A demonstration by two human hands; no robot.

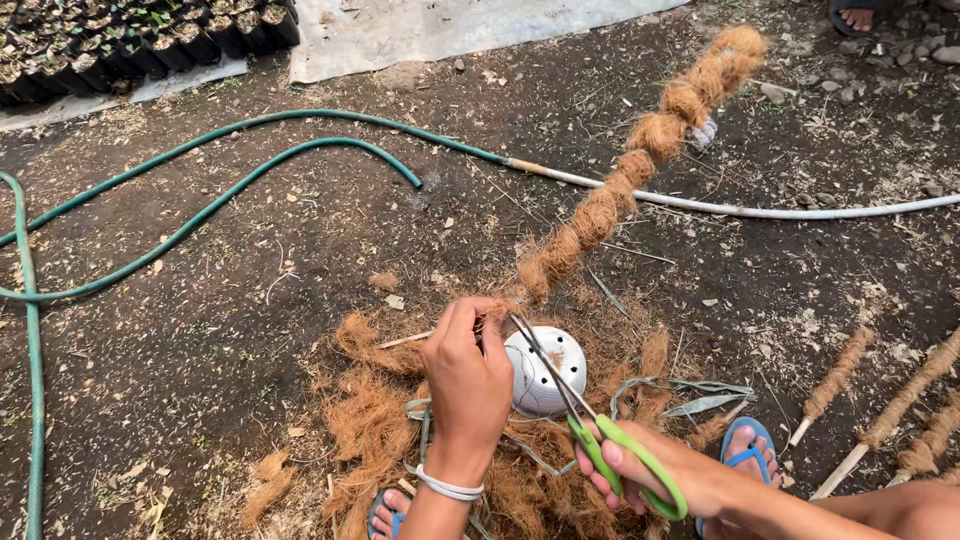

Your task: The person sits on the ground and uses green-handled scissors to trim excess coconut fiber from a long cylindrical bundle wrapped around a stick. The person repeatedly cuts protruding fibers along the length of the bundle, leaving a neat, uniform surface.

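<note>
My left hand (pixel 468 372) grips the near end of a long pole wrapped in brown coconut fibre (pixel 640 155), which runs up and to the right across the dirt. My right hand (pixel 672 474) holds green-handled scissors (pixel 585 425), whose open blades point up toward the left hand's fingers. Just behind the blades sits a white plastic pot with holes (pixel 545 370). Loose coconut fibre (pixel 365 420) is piled around both hands, with thin strips lying in it.
A green hose (pixel 215 200) curves over the dirt at left, joined to a white pipe (pixel 780 208). Several smaller fibre-wrapped sticks (pixel 900 405) lie at right. Black seedling pots (pixel 120 45) and a grey sheet (pixel 420 30) are at the top. My sandalled feet (pixel 745 455) are below; another person's foot (pixel 860 15) shows top right.
</note>
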